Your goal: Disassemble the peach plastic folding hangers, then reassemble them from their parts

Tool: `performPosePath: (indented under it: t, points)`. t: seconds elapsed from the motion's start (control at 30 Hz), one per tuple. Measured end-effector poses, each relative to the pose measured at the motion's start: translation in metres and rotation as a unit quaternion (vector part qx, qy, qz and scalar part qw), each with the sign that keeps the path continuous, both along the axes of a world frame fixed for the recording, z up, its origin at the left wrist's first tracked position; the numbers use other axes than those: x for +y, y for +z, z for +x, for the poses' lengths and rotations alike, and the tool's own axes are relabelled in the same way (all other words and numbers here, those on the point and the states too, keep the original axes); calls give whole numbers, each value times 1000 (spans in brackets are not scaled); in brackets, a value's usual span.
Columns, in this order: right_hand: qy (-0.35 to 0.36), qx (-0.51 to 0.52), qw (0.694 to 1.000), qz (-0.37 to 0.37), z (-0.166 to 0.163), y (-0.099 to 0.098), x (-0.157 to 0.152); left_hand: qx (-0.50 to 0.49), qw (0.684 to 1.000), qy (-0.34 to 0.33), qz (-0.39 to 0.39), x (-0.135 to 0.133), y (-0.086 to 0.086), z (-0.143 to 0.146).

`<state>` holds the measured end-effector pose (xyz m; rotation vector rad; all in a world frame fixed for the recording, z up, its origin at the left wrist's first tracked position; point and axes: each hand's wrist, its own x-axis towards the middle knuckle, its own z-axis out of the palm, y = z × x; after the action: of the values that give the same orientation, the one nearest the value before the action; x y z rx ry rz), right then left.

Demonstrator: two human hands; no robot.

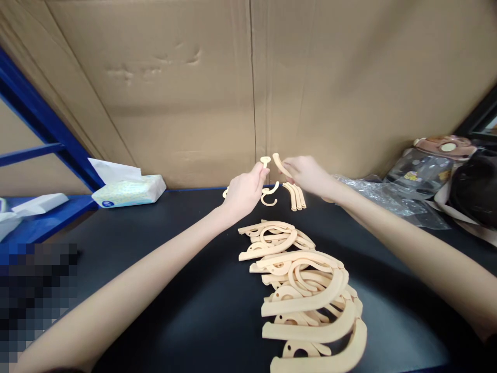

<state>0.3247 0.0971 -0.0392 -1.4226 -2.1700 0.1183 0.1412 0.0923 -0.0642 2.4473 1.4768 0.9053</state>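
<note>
My left hand (245, 192) pinches a small beige hook piece (265, 160), its wider end sticking up above the fingers. To its right, my right hand (305, 175) is closed on a curved beige hanger arm (280, 165), which tilts toward the hook piece; a gap separates the two parts. Beneath the hands lie loose beige hooks (269, 199) and a small bundle of curved hanger arms (295, 197). Nearer me, a long overlapping row of beige folding hangers (310, 300) runs toward the front of the black table (186, 311).
A tissue pack (130, 191) sits at the back left beside a blue metal frame (42, 114). Clear plastic wrap (388, 199) and a transparent bottle with a brown lid (417, 168) are at the right. A cardboard wall (174, 103) closes off the back.
</note>
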Motion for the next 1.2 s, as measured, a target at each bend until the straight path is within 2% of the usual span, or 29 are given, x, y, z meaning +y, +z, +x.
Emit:
performPosePath:
  t: [0.1, 0.2, 0.3, 0.43, 0.53, 0.63, 0.67, 0.73, 0.8, 0.83, 0.93, 1.03, 1.1, 1.2]
  points:
    - [-9, 153, 984, -93, 12, 4, 7, 56, 997, 17, -46, 14, -13, -2]
    - [-36, 324, 936, -134, 20, 7, 8, 98, 988, 24, -121, 31, -20, -6]
    - [-58, 349, 927, -122, 18, 8, 6, 116, 975, 30, -188, 48, -22, -9]
    - [-69, 384, 913, -119, 9, 8, 6, 81, 969, 45, -230, 57, -21, -8]
    - [-61, 460, 882, -85, 6, 6, 10, 9, 968, 35, -247, 48, -17, -7]
    - [-35, 488, 872, -21, 9, 3, 15, -75, 951, -34, -299, 32, -9, -5]
    - [-30, 469, 883, 2, 11, 2, 16, -120, 932, -69, -335, 27, -5, -5]
    - [-48, 373, 925, 59, 16, 0, 17, -251, 870, -128, -404, 18, 1, -4]
    - [-93, 217, 966, 110, 20, 1, 15, -362, 818, -143, -423, 13, 4, -3]
    - [-103, 135, 979, 118, 20, 2, 12, -393, 810, -135, -414, 12, 5, -3]
    - [-48, -80, 990, 101, 16, 3, 4, -421, 817, -104, -379, 9, 3, -1]
    - [-25, -256, 956, 144, 7, 0, -4, -410, 830, -87, -367, 4, 2, 1]
    - [-28, -328, 929, 169, 3, -4, -5, -394, 843, -78, -358, 1, 3, 1]
    - [-3, -363, 916, 172, 1, -11, -5, -365, 858, -77, -353, -3, 9, 0]
